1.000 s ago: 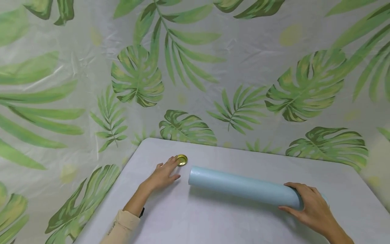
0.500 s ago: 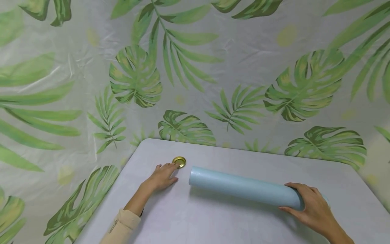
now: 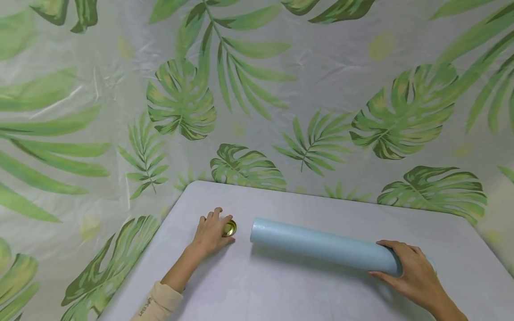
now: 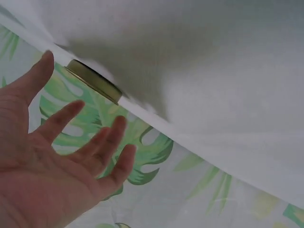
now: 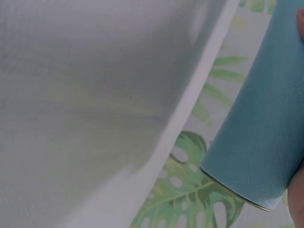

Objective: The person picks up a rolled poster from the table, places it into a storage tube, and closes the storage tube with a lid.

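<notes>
While a pale sheet [image 3: 249, 129] printed with green leaves fills the background, a white table [image 3: 281, 290] with rounded corners stands in front of it. Over the right half of the table a long light-blue tube [image 3: 317, 244] slants, its far-left end a little farther from the person than its right end, and its shadow falls on the white surface below. The right wrist view shows a thin gold-coloured edge round one end of the tube. A beige sleeve [image 3: 158, 301] with dark lettering covers the left forearm.

Of the two hands, the right hand [image 3: 411, 272] grips the tube near its right end, thumb on the near side, fingers across the top. The left hand [image 3: 212, 232] is ungrasping, fingers spread and loosely bent. Just beside it, between thumb and forefinger in the head view, is a round gold lid [image 3: 229, 228], left of the tube and apart from it.
</notes>
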The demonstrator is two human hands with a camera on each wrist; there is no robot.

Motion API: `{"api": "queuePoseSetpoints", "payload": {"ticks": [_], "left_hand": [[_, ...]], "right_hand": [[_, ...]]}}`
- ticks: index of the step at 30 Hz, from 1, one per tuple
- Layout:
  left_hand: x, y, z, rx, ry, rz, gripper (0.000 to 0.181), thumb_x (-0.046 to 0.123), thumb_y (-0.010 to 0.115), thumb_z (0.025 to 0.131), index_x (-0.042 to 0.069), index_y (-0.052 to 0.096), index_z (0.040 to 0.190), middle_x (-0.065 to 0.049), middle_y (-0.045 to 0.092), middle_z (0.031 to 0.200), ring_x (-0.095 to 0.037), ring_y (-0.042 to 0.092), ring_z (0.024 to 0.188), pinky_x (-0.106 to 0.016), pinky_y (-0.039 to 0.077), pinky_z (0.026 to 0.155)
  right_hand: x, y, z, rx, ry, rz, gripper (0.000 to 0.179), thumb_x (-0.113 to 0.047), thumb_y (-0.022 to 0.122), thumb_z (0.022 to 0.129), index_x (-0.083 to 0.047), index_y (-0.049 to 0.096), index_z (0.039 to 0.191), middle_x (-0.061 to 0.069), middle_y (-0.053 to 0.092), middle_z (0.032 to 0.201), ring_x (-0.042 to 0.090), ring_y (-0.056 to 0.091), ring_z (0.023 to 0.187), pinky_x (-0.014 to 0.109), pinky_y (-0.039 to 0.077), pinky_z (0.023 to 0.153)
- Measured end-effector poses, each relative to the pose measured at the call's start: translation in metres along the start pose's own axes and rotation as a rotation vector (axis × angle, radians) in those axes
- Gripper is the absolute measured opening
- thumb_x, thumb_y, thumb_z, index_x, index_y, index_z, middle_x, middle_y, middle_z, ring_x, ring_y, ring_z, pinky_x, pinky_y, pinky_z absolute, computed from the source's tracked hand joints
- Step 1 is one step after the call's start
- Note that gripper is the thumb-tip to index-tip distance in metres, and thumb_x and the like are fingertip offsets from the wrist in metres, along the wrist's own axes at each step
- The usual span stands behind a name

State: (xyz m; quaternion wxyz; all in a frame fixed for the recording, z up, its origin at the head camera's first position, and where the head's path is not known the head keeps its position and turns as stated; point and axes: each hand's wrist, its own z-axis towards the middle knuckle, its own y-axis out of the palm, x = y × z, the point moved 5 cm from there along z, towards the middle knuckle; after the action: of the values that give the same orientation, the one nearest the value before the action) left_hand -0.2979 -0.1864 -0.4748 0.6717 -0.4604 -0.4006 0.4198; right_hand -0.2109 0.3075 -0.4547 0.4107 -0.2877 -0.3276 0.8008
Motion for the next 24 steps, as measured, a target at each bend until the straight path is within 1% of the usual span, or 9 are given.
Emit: {"api": "queuePoseSetpoints", "payload": {"ticks": [2, 5, 8, 10, 14, 16, 18, 20, 24], "left_hand": [[0.0, 0.003, -0.001, -0.041, -0.021, -0.024, 0.065, 0.038, 0.089, 0.08, 0.011, 0.068, 0.135, -0.021, 0.059, 0.137, -0.038, 0.06, 0.113, -0.048, 0.044, 0.082], [0.001, 0.006, -0.002, -0.079, -0.014, -0.041, 0.062, 0.033, 0.087, 0.083, 0.011, 0.067, 0.137, -0.017, 0.064, 0.129, -0.035, 0.06, 0.109, -0.046, 0.044, 0.082], [0.001, 0.009, 0.0, -0.082, 0.005, -0.031, 0.059, 0.028, 0.086, 0.084, 0.01, 0.067, 0.137, -0.013, 0.066, 0.118, -0.032, 0.059, 0.103, -0.043, 0.043, 0.079], [0.002, 0.01, 0.0, -0.082, 0.012, -0.027, 0.061, 0.027, 0.085, 0.085, 0.011, 0.065, 0.14, -0.013, 0.065, 0.115, -0.031, 0.059, 0.102, -0.042, 0.042, 0.078], [0.001, 0.006, 0.001, -0.066, -0.004, -0.112, 0.069, 0.026, 0.084, 0.086, 0.01, 0.058, 0.148, -0.016, 0.064, 0.119, -0.032, 0.06, 0.105, -0.044, 0.044, 0.08], [-0.001, 0.004, 0.0, -0.056, -0.017, -0.196, 0.069, 0.026, 0.083, 0.089, 0.011, 0.055, 0.15, -0.017, 0.063, 0.121, -0.033, 0.061, 0.107, -0.048, 0.047, 0.083], [-0.003, 0.002, 0.0, -0.067, -0.028, -0.321, 0.066, 0.026, 0.079, 0.092, 0.011, 0.053, 0.151, -0.017, 0.061, 0.123, -0.032, 0.062, 0.109, -0.049, 0.049, 0.089], [-0.004, 0.0, 0.0, -0.101, -0.038, -0.473, 0.061, 0.026, 0.075, 0.096, 0.013, 0.053, 0.152, -0.016, 0.059, 0.124, -0.03, 0.06, 0.11, -0.048, 0.05, 0.091], [-0.004, -0.003, -0.001, -0.198, -0.044, -0.766, 0.057, 0.029, 0.069, 0.101, 0.019, 0.051, 0.154, -0.012, 0.057, 0.137, -0.027, 0.059, 0.115, -0.04, 0.05, 0.091]], "right_hand": [[0.0, 0.0, 0.0, -0.005, 0.0, -0.001, 0.088, -0.036, 0.103, 0.047, -0.008, 0.067, 0.123, 0.008, 0.073, 0.112, 0.024, 0.063, 0.094, 0.041, 0.037, 0.085], [0.001, 0.0, -0.001, -0.007, 0.01, 0.0, 0.088, -0.037, 0.103, 0.047, -0.009, 0.068, 0.123, 0.008, 0.073, 0.112, 0.025, 0.063, 0.094, 0.043, 0.037, 0.086], [0.001, -0.001, -0.002, -0.004, 0.019, 0.003, 0.087, -0.038, 0.103, 0.048, -0.009, 0.068, 0.123, 0.007, 0.073, 0.111, 0.025, 0.063, 0.093, 0.045, 0.038, 0.087], [0.002, -0.002, -0.003, -0.002, 0.02, 0.006, 0.087, -0.037, 0.103, 0.047, -0.009, 0.068, 0.122, 0.008, 0.073, 0.111, 0.025, 0.063, 0.093, 0.046, 0.038, 0.087], [0.003, -0.001, -0.003, -0.004, 0.013, 0.004, 0.087, -0.036, 0.103, 0.047, -0.008, 0.068, 0.122, 0.009, 0.073, 0.111, 0.026, 0.062, 0.094, 0.047, 0.038, 0.087], [0.003, 0.0, -0.002, -0.007, 0.009, 0.003, 0.086, -0.035, 0.103, 0.048, -0.007, 0.068, 0.122, 0.01, 0.073, 0.111, 0.028, 0.062, 0.094, 0.049, 0.038, 0.087], [0.003, 0.0, -0.002, -0.011, 0.007, 0.004, 0.086, -0.035, 0.103, 0.048, -0.007, 0.068, 0.122, 0.011, 0.073, 0.111, 0.03, 0.063, 0.094, 0.05, 0.038, 0.088], [0.003, 0.0, -0.001, -0.012, 0.007, 0.006, 0.086, -0.036, 0.103, 0.049, -0.007, 0.068, 0.122, 0.011, 0.073, 0.111, 0.031, 0.063, 0.094, 0.051, 0.038, 0.088], [0.003, 0.0, 0.0, -0.007, 0.006, 0.009, 0.086, -0.037, 0.103, 0.049, -0.007, 0.068, 0.122, 0.012, 0.074, 0.112, 0.03, 0.062, 0.096, 0.051, 0.037, 0.088]]}}
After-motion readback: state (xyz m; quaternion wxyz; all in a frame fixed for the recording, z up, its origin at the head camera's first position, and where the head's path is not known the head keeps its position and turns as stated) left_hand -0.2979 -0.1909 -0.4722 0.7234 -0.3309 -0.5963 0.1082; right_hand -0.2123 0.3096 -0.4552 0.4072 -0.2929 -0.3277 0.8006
